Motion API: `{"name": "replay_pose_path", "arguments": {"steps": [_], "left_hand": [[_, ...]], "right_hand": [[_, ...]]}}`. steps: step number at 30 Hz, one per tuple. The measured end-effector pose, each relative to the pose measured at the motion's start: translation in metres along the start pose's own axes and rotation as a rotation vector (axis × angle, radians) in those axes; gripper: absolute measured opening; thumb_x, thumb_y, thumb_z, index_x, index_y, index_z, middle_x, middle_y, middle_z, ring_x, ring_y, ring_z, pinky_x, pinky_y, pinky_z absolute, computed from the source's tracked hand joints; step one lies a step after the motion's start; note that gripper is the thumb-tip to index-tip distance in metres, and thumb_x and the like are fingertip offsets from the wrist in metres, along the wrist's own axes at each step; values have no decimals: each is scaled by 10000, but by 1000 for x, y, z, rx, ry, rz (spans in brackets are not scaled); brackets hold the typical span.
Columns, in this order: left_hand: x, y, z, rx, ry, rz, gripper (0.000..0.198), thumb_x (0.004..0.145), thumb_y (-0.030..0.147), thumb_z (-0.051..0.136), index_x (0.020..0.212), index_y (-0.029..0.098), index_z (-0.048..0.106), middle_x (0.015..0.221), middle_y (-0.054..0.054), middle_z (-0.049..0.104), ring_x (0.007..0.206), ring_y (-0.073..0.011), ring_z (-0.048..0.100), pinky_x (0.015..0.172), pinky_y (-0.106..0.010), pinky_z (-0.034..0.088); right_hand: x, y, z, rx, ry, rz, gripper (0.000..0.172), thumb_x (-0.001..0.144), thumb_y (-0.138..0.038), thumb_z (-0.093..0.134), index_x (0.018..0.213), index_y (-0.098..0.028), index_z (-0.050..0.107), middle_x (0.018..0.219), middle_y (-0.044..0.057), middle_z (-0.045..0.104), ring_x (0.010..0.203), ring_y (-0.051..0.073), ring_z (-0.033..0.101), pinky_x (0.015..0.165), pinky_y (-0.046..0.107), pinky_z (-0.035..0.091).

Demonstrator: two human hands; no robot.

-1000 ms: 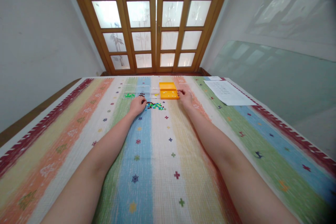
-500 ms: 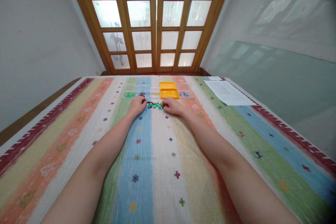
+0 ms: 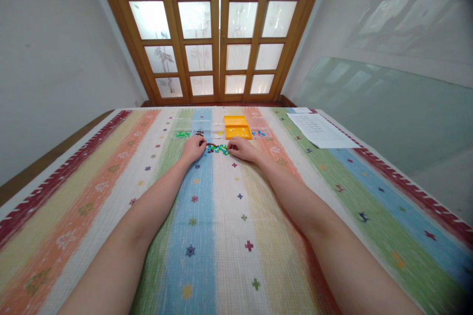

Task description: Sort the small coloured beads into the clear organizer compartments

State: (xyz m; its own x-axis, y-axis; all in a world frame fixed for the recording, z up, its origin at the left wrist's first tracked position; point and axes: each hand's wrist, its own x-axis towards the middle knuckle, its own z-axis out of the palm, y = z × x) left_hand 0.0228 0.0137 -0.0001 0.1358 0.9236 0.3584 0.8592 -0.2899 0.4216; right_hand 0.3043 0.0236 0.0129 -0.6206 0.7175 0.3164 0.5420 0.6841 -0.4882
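A small pile of mixed green, blue and dark brown pieces (image 3: 218,149) lies on the striped cloth between my two hands. My left hand (image 3: 194,148) is at the pile's left edge, its fingers curled together; a dark bit shows at the fingertips, too small to name. My right hand (image 3: 241,149) rests at the right edge with fingers bent and pressed together at the pieces; what they hold, if anything, is hidden. Just beyond stand clear boxes with green pieces (image 3: 182,134), dark brown pieces (image 3: 200,133) and blue pieces (image 3: 259,133), and an open yellow box (image 3: 238,131) with small light pieces.
The striped tablecloth (image 3: 232,236) covers the table. White paper sheets (image 3: 320,130) lie at the back right. A glass sheet (image 3: 388,108) leans against the right wall. Wooden doors with glass panes (image 3: 218,34) stand behind the table.
Almost nothing differs. Both hands stay at the sides of the pile, and the fingers of my right hand have shifted very slightly.
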Motion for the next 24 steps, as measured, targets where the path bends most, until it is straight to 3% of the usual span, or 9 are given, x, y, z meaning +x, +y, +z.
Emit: {"name": "replay_pose_path", "arguments": {"steps": [5,12,18,24], "left_hand": [[0,-1,0,-10,-5,15,193,946,260,568,907,209,750,978,-82,732,954,-238,639,919,-367,484],[-1,1,-2,-11,-20,-3,185,944,262,570,908,216,746,983,-77,733,967,-239,636,925,-364,482],[0,-1,0,-12,-2,25,190,942,256,567,889,212,744,960,-80,727,942,-241,639,906,-368,483],[0,0,-1,-15,-16,1,187,938,263,577,910,216,756,984,-82,735,974,-248,641,943,-377,485]], "right_hand": [[0,17,-9,61,266,170,127,889,-238,593,899,-208,716,903,42,731,821,191,618,777,299,460],[-11,64,-36,-33,690,425,198,902,-295,569,945,-195,735,884,70,725,796,226,611,776,338,468],[-22,92,-43,-145,748,608,218,886,-279,586,922,-163,766,922,131,730,832,262,603,819,377,467],[-25,96,-44,-137,740,648,274,883,-232,550,1021,-152,772,1022,153,709,890,275,605,866,400,469]]}}
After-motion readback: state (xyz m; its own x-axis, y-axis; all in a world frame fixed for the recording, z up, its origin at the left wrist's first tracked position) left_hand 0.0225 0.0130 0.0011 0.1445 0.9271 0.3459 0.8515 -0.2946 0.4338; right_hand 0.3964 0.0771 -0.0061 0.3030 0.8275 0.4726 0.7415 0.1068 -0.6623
